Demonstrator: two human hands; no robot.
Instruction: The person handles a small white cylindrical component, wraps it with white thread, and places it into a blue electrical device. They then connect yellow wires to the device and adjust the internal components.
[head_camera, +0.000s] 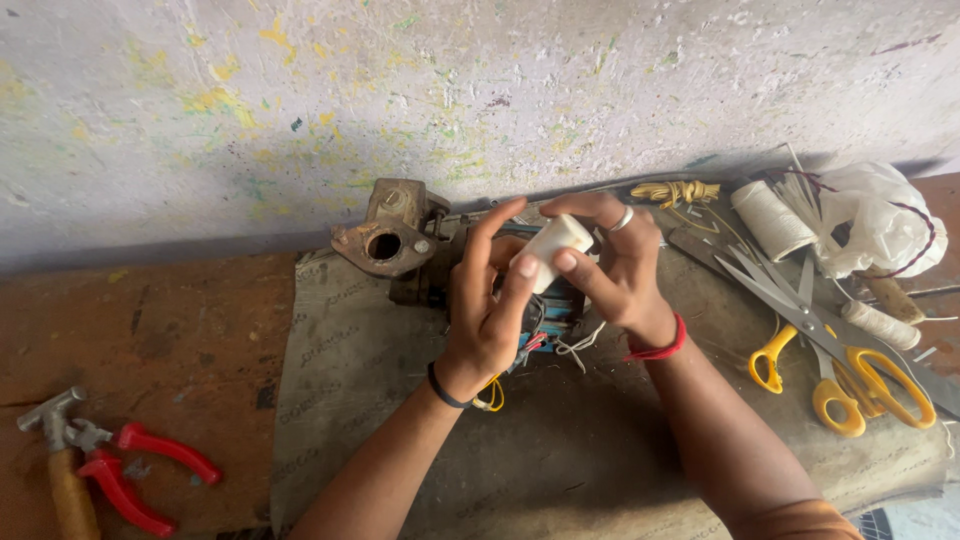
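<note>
Both hands, left hand (487, 300) and right hand (617, 262), grip closed on a white cylinder (552, 250).

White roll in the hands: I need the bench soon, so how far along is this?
Midway, it seems. Done: scissors, thread spools and pliers are laid out. In hand: both hands, left and right, hold the white roll above a wired part. Left: its loose wires hang untied.

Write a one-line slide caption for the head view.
Both hands, left hand and right hand, hold a small white cylinder above a workbench, scissors alongside.
</note>
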